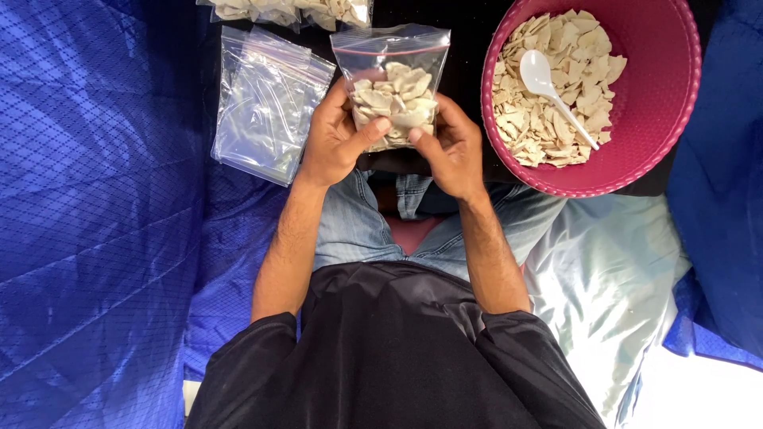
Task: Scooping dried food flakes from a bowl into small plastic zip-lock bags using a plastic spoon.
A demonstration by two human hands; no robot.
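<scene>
Blue quilted cloth (95, 199) covers the ground on the left and right of the frame. One clear bag of pale chips (393, 83) sits at upper centre, gripped from both sides: the left hand (338, 135) clamps its left edge, the right hand (449, 151) pinches its lower right corner. One stack of empty bags (266, 103) lies just left of the hands. One pink basket (660, 119) at upper right holds more chips and one white spoon (548, 87). Another filled bag (286, 9) shows at the top edge.
</scene>
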